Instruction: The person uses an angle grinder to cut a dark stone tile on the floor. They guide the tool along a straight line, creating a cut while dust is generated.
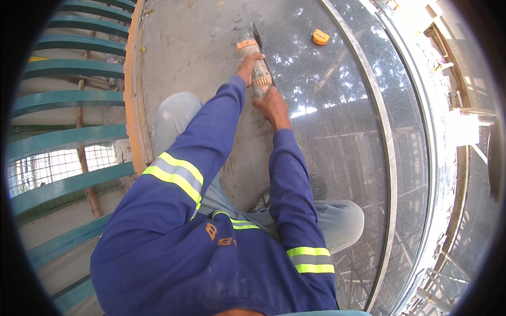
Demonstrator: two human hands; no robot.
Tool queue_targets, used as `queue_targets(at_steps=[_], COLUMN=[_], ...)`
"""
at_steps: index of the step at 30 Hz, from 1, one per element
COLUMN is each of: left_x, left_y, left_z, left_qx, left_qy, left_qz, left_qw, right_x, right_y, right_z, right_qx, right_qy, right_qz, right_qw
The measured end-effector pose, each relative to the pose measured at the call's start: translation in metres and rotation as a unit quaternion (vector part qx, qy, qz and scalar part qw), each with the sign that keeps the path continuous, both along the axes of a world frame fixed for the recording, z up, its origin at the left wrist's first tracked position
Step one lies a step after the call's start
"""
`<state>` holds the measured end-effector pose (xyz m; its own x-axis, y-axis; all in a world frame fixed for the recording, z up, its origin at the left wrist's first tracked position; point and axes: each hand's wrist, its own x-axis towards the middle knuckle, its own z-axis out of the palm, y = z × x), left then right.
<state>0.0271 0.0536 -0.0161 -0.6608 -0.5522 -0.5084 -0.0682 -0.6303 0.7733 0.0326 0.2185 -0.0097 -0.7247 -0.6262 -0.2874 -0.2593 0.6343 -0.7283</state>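
Both my hands are closed around a dust-covered angle grinder with orange bands, held out ahead of me. My left hand grips its body from the left, near the front. Behind it, my right hand wraps the rear end. A dark, thin blade-like edge shows along the tool's right side; whether it spins or touches anything I cannot tell. Beneath it, the grey, dusty surface meets a dark glossy slab that reflects trees. An orange tape measure lies on the slab, ahead and to the right.
A pale narrow strip runs along the slab's right part, with a bright edge beyond. At left, an orange-brown border edges the dusty surface, beside teal metal bars with gaps between them. My bent knees flank my arms.
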Motion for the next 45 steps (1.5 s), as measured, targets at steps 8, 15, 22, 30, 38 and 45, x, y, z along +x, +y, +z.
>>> queue_targets(at_steps=[8, 15, 22, 30, 38, 45], left_x=[0.006, 0.013, 0.012, 0.008, 0.007, 0.002], left_y=[0.005, 0.012, 0.017, 0.019, 0.015, 0.01], left_z=[-0.004, -0.001, 0.011, 0.014, 0.013, 0.005], left_qx=[0.003, 0.014, 0.015, 0.034, 0.029, 0.027], left_qy=[0.019, 0.026, 0.019, 0.007, -0.004, -0.007], left_qz=[-0.005, -0.029, -0.023, -0.011, -0.028, -0.014], left_qw=[1.0, 0.999, 0.999, 0.999, 0.999, 1.0], right_x=[0.01, 0.017, 0.018, 0.014, 0.014, 0.012], right_y=[0.01, 0.021, 0.028, 0.025, 0.022, 0.02], right_z=[0.01, 0.032, 0.045, 0.042, 0.033, 0.034], right_qx=[0.003, 0.023, 0.034, 0.035, 0.02, 0.021], right_qy=[0.001, -0.029, -0.027, -0.023, -0.001, -0.008], right_qz=[-0.009, -0.003, -0.016, -0.011, -0.015, -0.014], right_qw=[1.0, 0.999, 0.999, 0.999, 1.0, 1.0])
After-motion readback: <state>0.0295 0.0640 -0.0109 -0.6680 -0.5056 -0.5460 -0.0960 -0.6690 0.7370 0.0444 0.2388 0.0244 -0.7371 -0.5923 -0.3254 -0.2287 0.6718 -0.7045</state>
